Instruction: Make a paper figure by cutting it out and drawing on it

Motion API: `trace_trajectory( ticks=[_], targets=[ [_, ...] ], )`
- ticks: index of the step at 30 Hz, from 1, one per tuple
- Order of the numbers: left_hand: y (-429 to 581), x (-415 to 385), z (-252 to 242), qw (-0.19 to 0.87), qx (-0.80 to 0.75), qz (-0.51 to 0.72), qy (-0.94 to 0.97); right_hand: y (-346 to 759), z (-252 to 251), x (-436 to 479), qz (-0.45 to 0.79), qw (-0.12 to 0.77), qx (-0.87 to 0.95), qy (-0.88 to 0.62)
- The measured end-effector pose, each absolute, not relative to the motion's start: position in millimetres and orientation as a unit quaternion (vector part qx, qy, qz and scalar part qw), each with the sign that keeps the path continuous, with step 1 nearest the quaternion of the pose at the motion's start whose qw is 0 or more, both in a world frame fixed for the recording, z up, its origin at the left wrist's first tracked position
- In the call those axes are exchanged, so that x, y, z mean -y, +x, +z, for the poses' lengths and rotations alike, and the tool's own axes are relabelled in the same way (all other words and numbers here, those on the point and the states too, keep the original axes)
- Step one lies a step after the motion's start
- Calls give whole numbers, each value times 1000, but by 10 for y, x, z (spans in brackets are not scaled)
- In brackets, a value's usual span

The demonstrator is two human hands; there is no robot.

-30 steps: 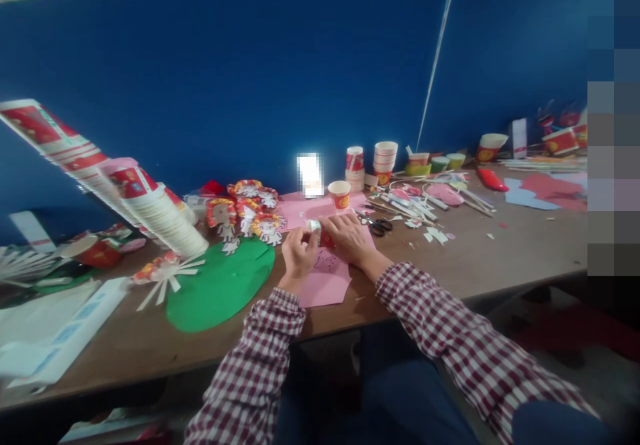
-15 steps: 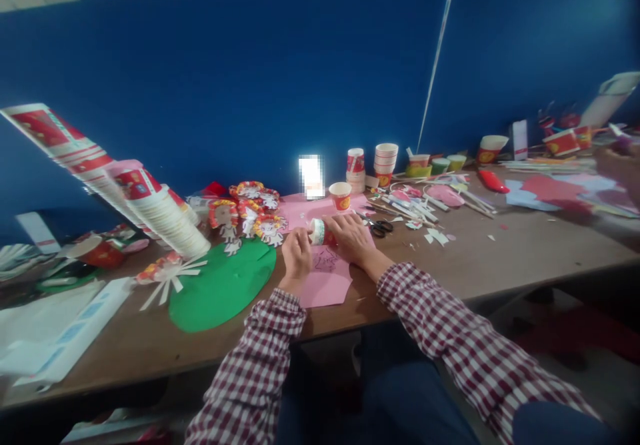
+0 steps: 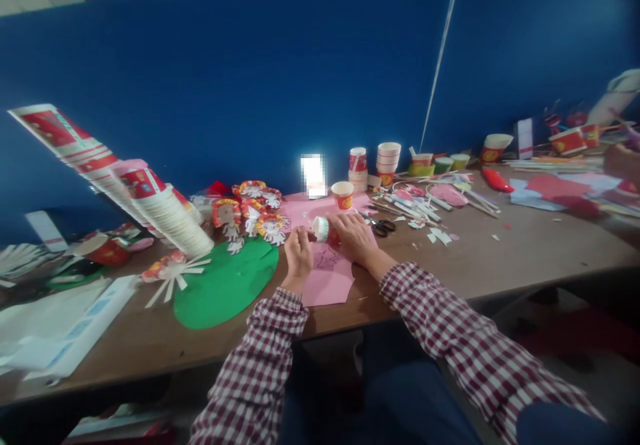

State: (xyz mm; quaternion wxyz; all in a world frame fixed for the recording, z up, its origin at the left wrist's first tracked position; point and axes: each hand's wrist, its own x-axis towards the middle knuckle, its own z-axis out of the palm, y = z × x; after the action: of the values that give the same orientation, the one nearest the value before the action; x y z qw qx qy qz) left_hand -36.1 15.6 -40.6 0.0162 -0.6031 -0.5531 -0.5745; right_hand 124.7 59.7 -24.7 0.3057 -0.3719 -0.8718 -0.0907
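Observation:
Over the pink paper (image 3: 327,288), a red and white paper cup (image 3: 321,229) lies on its side in my right hand (image 3: 353,235), whose fingers wrap over it. My left hand (image 3: 299,253) is closed in a pinch beside the cup's pale end; what its fingertips hold, if anything, is too small to tell. Dark line drawings show on the pink paper below the cup. Behind my hands another red paper cup (image 3: 343,196) stands upright. Black scissors (image 3: 383,226) lie just right of my right hand.
At the left, tall leaning cup stacks (image 3: 170,215) stand behind a green paper oval (image 3: 227,288) and paper figures (image 3: 250,215). White paper strips and scraps (image 3: 439,235) lie to the right, with a red object (image 3: 497,180) beyond. Another person's hand (image 3: 620,165) shows at the far right.
My left fingertips have drawn slightly away from the cup's pale end, and more of that end shows. My right hand stays on the cup. The whole view has shifted slightly.

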Motion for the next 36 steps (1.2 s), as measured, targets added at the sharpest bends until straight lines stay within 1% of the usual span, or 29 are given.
trace_trajectory(
  ticks=[5, 12, 18, 23, 31, 36],
  targets=[
    [-378, -151, -396, 23, 520, -557, -647, 1266, -304, -676, -74, 323, 850, -409],
    [-361, -189, -398, 40, 523, -539, -659, 1267, -270, -652, -69, 322, 860, -390],
    [-329, -141, -387, 24, 535, -533, -654, 1250, -263, -612, -49, 294, 886, -356],
    [-323, -136, -365, 25, 535, -532, -656, 1228, -274, -618, -43, 289, 886, -360],
    [-336, -169, -381, 57, 545, -519, -656, 1208, -245, -594, -42, 288, 889, -354],
    [-380, -165, -387, 84, 563, -531, -627, 1223, -247, -590, -40, 286, 890, -353]
  ],
)
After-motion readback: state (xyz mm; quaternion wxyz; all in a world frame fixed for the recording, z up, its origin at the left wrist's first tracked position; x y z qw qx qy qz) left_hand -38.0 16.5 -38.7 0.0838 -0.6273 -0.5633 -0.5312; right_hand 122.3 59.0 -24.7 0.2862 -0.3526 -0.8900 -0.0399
